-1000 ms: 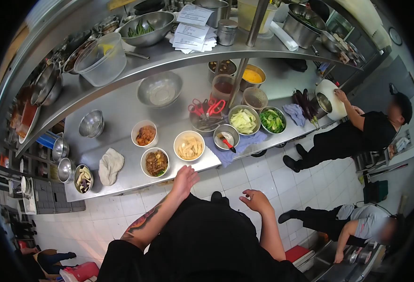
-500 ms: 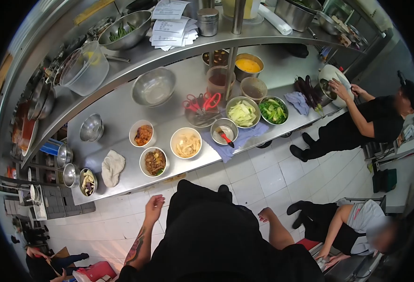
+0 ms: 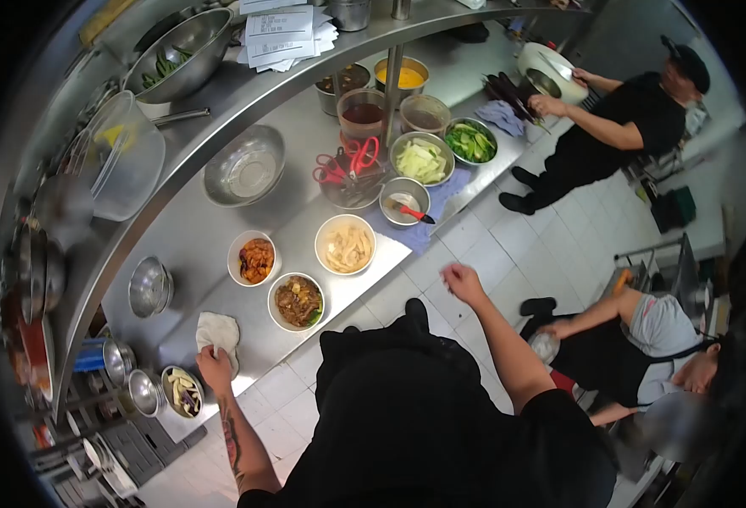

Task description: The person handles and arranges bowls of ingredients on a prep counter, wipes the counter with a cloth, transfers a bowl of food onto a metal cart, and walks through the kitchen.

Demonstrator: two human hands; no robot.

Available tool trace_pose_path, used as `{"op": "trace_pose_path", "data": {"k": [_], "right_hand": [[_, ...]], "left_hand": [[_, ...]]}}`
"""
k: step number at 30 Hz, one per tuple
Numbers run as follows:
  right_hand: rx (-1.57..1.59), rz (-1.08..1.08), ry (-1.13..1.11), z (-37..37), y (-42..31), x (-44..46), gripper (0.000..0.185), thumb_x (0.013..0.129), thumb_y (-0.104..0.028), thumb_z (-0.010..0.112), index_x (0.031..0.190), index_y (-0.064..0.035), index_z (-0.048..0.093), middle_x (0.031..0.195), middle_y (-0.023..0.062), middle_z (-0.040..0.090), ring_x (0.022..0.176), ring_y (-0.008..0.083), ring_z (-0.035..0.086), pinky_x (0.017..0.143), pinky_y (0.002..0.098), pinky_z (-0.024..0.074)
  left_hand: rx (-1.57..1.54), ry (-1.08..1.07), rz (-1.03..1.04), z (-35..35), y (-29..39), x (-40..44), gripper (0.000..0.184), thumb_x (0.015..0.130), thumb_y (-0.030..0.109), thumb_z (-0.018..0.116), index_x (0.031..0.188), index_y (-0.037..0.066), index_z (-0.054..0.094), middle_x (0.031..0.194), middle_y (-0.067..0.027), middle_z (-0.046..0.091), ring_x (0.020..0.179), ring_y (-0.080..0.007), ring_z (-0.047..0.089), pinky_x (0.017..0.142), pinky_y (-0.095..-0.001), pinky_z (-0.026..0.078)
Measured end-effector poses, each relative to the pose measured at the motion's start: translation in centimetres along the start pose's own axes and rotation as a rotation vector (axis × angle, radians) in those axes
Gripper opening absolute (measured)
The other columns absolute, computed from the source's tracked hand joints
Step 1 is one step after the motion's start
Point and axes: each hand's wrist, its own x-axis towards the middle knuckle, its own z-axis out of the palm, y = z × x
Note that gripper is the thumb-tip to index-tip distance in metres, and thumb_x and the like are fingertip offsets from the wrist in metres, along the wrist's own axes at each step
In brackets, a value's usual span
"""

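Observation:
On the metal counter's near left edge lies a crumpled white cloth point(image 3: 223, 332). My left hand point(image 3: 214, 369) is closed on the cloth's lower edge, its fingers partly hidden. Past the counter's front edge, over the floor, my right hand point(image 3: 462, 282) hangs empty with fingers loosely bent and apart. Right of the cloth stand a white bowl of brown meat and greens point(image 3: 298, 302), a bowl of reddish-brown chunks point(image 3: 254, 260) and a bowl of pale strips point(image 3: 346, 245). A metal bowl of cut eggplant point(image 3: 183, 392) is left of my left hand.
A metal shelf point(image 3: 246, 91) arches above the counter, carrying order slips point(image 3: 280, 38). Red-handled scissors point(image 3: 360, 158), a pot with a brush point(image 3: 404, 200) and vegetable bowls stand further right. One person point(image 3: 602, 127) works at the counter's far end; another point(image 3: 635, 347) is behind my right arm.
My left hand has moved from over the floor onto the white cloth. My right hand has come forward toward the counter. My view has turned and shifted. The far person's hands have moved.

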Motion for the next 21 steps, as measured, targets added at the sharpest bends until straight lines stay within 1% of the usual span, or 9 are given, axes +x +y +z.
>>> {"op": "trace_pose_path", "data": {"k": [1, 2, 4, 5, 7, 10, 14, 16, 21], "right_hand": [[0.041, -0.032, 0.068, 0.9, -3.2, 0.9, 0.027, 0.094, -0.023, 0.053, 0.089, -0.0016, 0.068, 0.068, 0.0094, 0.064, 0.055, 0.0177, 0.061, 0.054, 0.0328, 0.0494], [0.078, -0.067, 0.135, 1.6, -5.7, 1.8, 0.024, 0.093, -0.021, 0.055, 0.093, -0.0021, 0.069, 0.072, 0.0112, 0.066, 0.058, 0.0196, 0.063, 0.056, 0.0335, 0.0502], [-0.261, -0.275, 0.316, 2.7, -9.6, 3.4, 0.019, 0.087, -0.019, 0.061, 0.099, -0.0087, 0.072, 0.083, 0.0153, 0.068, 0.066, 0.0278, 0.065, 0.063, 0.0378, 0.0524], [-0.27, -0.266, 0.322, 3.7, -10.0, 4.3, 0.019, 0.087, -0.019, 0.061, 0.099, -0.0087, 0.072, 0.083, 0.0153, 0.068, 0.066, 0.0278, 0.065, 0.063, 0.0378, 0.0524], [-0.495, -0.134, 0.311, 6.0, -9.8, 5.3, 0.016, 0.082, -0.018, 0.064, 0.094, -0.015, 0.073, 0.089, 0.0168, 0.068, 0.077, 0.0341, 0.065, 0.069, 0.0419, 0.053], [-0.5, 0.04, 0.447, 8.3, -10.8, 5.1, 0.012, 0.08, -0.017, 0.065, 0.089, -0.0173, 0.073, 0.087, 0.0145, 0.068, 0.082, 0.034, 0.066, 0.072, 0.0439, 0.053], [-0.505, 0.138, 0.395, 8.1, -12.2, 5.5, 0.009, 0.078, -0.016, 0.066, 0.086, -0.0172, 0.071, 0.087, 0.0124, 0.069, 0.087, 0.0335, 0.066, 0.074, 0.0434, 0.0531], [-0.558, 0.243, 0.343, 7.6, -12.7, 6.0, 0.01, 0.077, -0.015, 0.065, 0.086, -0.0153, 0.069, 0.089, 0.012, 0.07, 0.088, 0.0338, 0.066, 0.075, 0.0433, 0.0532], [-0.552, 0.334, 0.374, 7.9, -12.4, 7.3, 0.01, 0.077, -0.014, 0.062, 0.086, -0.0117, 0.068, 0.091, 0.0138, 0.07, 0.089, 0.0346, 0.066, 0.077, 0.0437, 0.0531]], "left_hand": [[0.174, 0.035, 0.002, 0.6, 0.5, 0.4, 0.026, 0.084, 0.021, 0.061, 0.102, 0.002, 0.06, 0.094, -0.0176, 0.058, 0.082, -0.0348, 0.058, 0.073, -0.0436, 0.047], [0.168, 0.073, -0.018, 1.5, 0.3, 0.9, 0.025, 0.084, 0.022, 0.06, 0.098, 0.002, 0.06, 0.092, -0.0192, 0.057, 0.084, -0.0386, 0.058, 0.073, -0.0468, 0.047], [0.119, 0.064, -0.013, 2.3, 0.5, 2.2, 0.025, 0.084, 0.023, 0.061, 0.098, 0.002, 0.059, 0.092, -0.0191, 0.057, 0.083, -0.0385, 0.058, 0.073, -0.0467, 0.047], [0.083, 0.068, -0.028, 2.4, 0.6, 2.7, 0.026, 0.084, 0.023, 0.061, 0.098, 0.002, 0.059, 0.091, -0.019, 0.057, 0.082, -0.0383, 0.058, 0.073, -0.0466, 0.047], [0.035, 0.075, 0.02, 2.7, 0.9, 3.5, 0.026, 0.084, 0.024, 0.062, 0.098, 0.002, 0.059, 0.091, -0.0184, 0.058, 0.081, -0.0373, 0.058, 0.072, -0.0459, 0.047], [-0.027, 0.043, 0.054, 1.7, 2.0, 4.4, 0.027, 0.084, 0.025, 0.063, 0.097, 0.001, 0.06, 0.089, -0.017, 0.059, 0.079, -0.0351, 0.059, 0.071, -0.0443, 0.047], [-0.097, -0.002, 0.019, 1.5, 1.6, 5.4, 0.028, 0.082, 0.029, 0.065, 0.09, 0.002, 0.062, 0.082, -0.0136, 0.06, 0.075, -0.0317, 0.058, 0.069, -0.0417, 0.047], [-0.126, 0.01, 0.012, 1.7, 1.2, 5.4, 0.028, 0.081, 0.029, 0.067, 0.09, 0.003, 0.063, 0.082, -0.0131, 0.061, 0.072, -0.0307, 0.058, 0.068, -0.041, 0.047], [-0.186, 0.051, 0.005, 1.6, 1.3, 4.4, 0.028, 0.082, 0.025, 0.067, 0.094, 0.0, 0.064, 0.082, -0.0135, 0.059, 0.068, -0.0263, 0.056, 0.065, -0.0376, 0.047]]}}
